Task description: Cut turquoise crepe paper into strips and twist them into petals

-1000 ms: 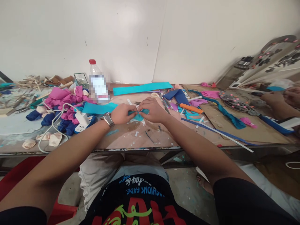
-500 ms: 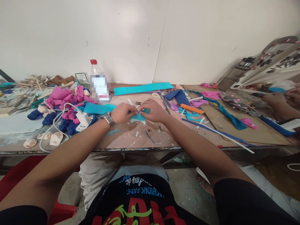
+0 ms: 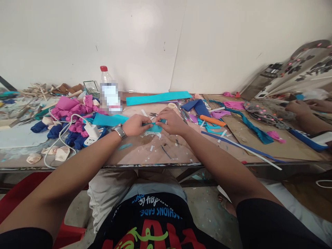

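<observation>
The left hand (image 3: 135,125) and right hand (image 3: 173,121) pinch a turquoise piece (image 3: 156,129) between them over the table (image 3: 140,151). Folding seems in hand, though the grip hides the crease; the next move calls for steady pressure.

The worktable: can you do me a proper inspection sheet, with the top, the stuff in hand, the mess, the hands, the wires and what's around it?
Surface: table marked with specks and smears.
Things in hand: small turquoise piece; its exact folds can't be made out.
Clutter: pink bundle, orange tool, turquoise strip, loose scraps.
Hands: left hand and right hand both have fingers pinching the turquoise piece.
Cables: white cable looped on the left, near a white plug.
Surroundings: pale wall behind; another person's hand at far right.
</observation>
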Available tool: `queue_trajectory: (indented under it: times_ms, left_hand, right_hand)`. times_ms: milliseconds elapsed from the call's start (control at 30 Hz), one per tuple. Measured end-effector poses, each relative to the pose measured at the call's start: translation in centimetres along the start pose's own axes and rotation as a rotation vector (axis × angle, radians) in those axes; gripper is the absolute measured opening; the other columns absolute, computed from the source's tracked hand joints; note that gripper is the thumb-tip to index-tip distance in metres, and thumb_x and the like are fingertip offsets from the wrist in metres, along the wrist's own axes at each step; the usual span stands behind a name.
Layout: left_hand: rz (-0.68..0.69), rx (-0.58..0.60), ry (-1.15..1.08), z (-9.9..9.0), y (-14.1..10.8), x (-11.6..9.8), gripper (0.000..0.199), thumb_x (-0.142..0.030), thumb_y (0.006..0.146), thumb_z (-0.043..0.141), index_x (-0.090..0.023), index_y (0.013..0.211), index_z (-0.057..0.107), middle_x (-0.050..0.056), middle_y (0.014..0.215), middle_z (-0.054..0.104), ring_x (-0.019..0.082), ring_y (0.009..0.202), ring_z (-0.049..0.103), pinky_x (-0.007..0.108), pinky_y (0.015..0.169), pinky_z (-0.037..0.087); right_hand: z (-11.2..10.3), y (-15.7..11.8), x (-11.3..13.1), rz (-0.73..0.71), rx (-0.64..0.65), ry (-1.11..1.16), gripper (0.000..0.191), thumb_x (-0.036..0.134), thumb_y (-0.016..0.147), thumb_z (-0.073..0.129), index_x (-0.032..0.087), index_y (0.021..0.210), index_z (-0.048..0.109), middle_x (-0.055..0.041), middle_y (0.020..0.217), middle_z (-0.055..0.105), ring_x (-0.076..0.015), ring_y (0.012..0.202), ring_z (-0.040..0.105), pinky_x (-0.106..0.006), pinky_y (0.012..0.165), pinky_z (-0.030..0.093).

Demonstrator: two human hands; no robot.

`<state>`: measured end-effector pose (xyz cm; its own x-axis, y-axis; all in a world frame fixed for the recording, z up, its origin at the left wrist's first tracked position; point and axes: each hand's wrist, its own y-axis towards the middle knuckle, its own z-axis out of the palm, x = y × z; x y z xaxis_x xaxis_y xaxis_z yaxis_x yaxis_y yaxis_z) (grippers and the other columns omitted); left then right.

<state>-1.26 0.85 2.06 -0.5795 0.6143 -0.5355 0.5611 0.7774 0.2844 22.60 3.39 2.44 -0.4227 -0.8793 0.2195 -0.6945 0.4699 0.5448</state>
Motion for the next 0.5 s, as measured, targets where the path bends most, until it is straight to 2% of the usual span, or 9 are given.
queue_trajectory:
  times_ms: [100,233,500]
  left_hand:
    - [0.002,-0.01,0.029,-0.04,0.07,0.1,0.031,-0.041,0.095,0.058,-0.017,0.083,0.073,0.0,0.065,0.064,0.013,0.061,0.05,0.028,0.061,0.031]
    - [-0.015,0.002,0.026,-0.04,0.13,0.14,0.031,-0.041,0.095,0.058,-0.017,0.081,0.073,-0.001,0.061,0.059,0.012,0.058,0.046,0.028,0.059,0.03]
    - [0.009,0.035,-0.002,0.0,0.12,0.23,0.03,-0.039,0.094,0.057,-0.016,0.083,0.071,0.0,0.064,0.058,0.013,0.061,0.046,0.028,0.06,0.03]
  right_hand:
    - [0.04,-0.02,-0.06,0.012,-0.003,-0.004,0.026,0.04,0.096,0.063,0.02,0.083,0.073,-0.0078,0.087,0.077,-0.0251,0.09,0.065,-0.042,0.091,0.044]
    - [0.24,0.02,-0.08,-0.025,0.01,-0.006,0.02,0.038,0.093,0.067,0.021,0.094,0.077,-0.0082,0.1,0.079,-0.0253,0.096,0.069,-0.042,0.093,0.046]
    - [0.46,0.07,-0.14,-0.023,-0.005,-0.031,0.015,0.031,0.093,0.067,0.023,0.095,0.08,-0.0051,0.093,0.081,-0.0231,0.089,0.071,-0.04,0.089,0.046]
